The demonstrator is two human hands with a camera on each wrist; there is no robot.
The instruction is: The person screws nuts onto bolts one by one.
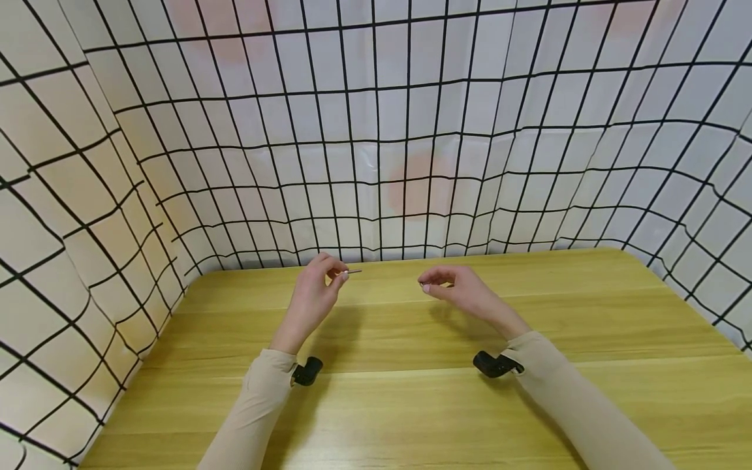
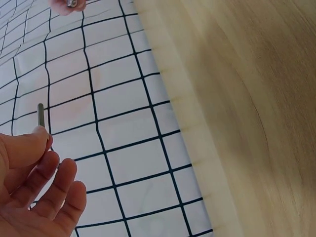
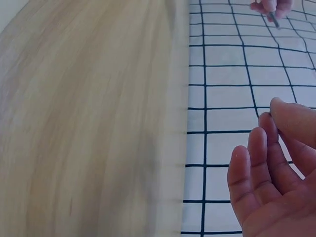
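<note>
Thumb and fingertips of my left hand point(image 1: 313, 290) pinch one end of a thin grey metal rod point(image 1: 355, 271). The rod's free end points right, towards the other hand; the left wrist view shows this rod point(image 2: 41, 114) standing out past the thumb, its lower end hidden by the fingers. Over the right side of the table, my right hand point(image 1: 464, 288) has thumb and forefinger together. Between them is a small silvery metal piece point(image 2: 72, 3), mostly covered by the fingertips; I cannot tell its kind. Both hands are raised above the table, with a gap between them.
Below the hands lies a wooden table point(image 1: 388, 405) with pale yellow grain. A white curtain with black grid lines point(image 1: 388, 156) hangs behind its far edge and along the sides. Dark wrist cameras point(image 1: 308, 371) sit at both beige sleeves point(image 1: 249, 408).
</note>
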